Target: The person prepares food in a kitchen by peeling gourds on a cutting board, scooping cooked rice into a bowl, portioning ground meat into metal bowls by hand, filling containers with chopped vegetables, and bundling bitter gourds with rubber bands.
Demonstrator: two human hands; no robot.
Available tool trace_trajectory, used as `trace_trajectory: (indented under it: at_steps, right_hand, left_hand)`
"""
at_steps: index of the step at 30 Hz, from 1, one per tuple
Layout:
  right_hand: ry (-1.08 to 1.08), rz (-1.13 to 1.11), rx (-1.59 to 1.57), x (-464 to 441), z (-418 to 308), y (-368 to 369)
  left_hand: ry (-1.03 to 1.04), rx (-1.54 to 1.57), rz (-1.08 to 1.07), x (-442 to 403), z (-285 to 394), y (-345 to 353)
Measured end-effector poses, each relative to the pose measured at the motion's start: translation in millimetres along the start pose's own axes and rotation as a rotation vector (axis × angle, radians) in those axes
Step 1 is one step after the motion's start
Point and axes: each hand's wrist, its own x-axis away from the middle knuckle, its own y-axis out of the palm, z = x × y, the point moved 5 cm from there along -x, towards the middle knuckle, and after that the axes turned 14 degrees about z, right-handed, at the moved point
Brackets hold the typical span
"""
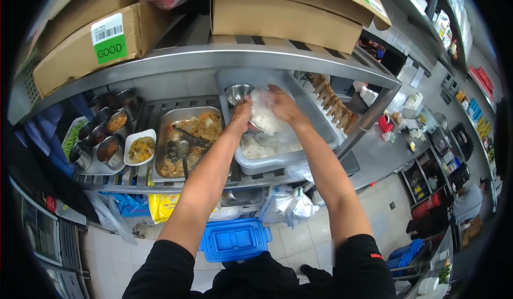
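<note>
My left hand is closed around the side of a bowl heaped with white rice; only a bit of the bowl's edge shows under the heap. Against the right side of that rice rests my right hand, slightly blurred, its fingers stretched out and thumb apart. Both hands are over a large grey tub, where more loose rice lies. Inside the tub's far left corner sits a metal bowl.
Left of the tub stands a steel tray of noodles with utensils in it. Beyond are a white dish of food and several metal cups. A shelf bar with cardboard boxes crosses above. A blue lidded bin stands below.
</note>
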Motion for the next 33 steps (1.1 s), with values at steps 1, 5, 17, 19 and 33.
trace_trajectory:
  at_steps: [1,5,17,19,33]
  right_hand:
    - [0.049,0.104,-0.209,-1.0,18.3,-7.5]
    - [0.068,0.439,-0.238,18.3,41.8,-57.1]
    - [0.167,0.286,0.376,86.9,-9.2,-89.4]
    - [0.081,0.322,0.197,87.1,-66.6,-85.7]
    - [-0.177,-0.318,-0.868,296.2,-524.6,271.7]
  left_hand:
    - [-0.032,0.009,0.006,1.1,2.9,0.7]
    - [-0.053,0.167,0.095,28.2,20.4,1.5]
    - [0.202,0.495,0.293,132.4,76.6,-101.2]
    - [0.249,0.531,0.342,170.6,76.1,-143.7]
    - [0.982,0.664,1.624,464.1,0.7,-488.7]
